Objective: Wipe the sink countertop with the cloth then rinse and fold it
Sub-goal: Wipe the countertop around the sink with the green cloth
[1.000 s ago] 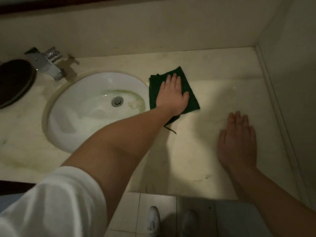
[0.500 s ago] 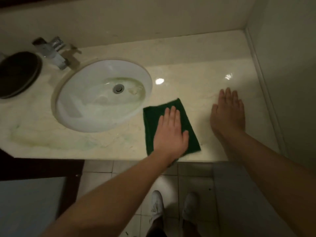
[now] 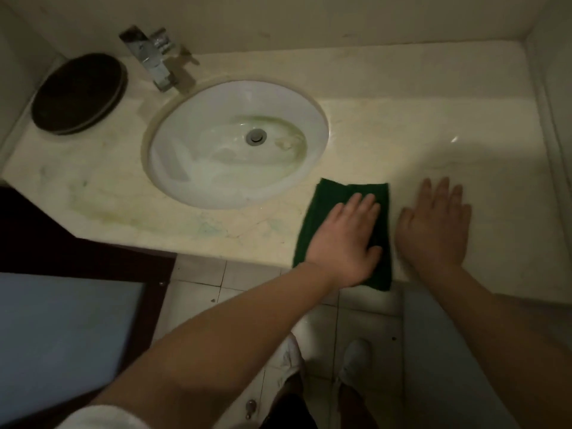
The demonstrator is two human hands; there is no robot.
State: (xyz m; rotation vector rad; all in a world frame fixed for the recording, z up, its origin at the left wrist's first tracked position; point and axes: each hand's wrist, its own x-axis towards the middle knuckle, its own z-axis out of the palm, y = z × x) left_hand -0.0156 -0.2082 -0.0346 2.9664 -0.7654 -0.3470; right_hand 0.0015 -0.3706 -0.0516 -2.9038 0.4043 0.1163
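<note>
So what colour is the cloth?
Dark green cloth, plain, clearest in the head view under the left hand.

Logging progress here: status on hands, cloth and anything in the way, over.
Left hand flat on green cloth, at the countertop's front edge. Right hand flat on bare countertop beside it. Nothing blocking the cloth.

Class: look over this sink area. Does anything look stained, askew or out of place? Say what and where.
Greenish stains mark the countertop front-left of the basin and ring its drain. The green cloth, under the left hand, overhangs the front edge.
</note>
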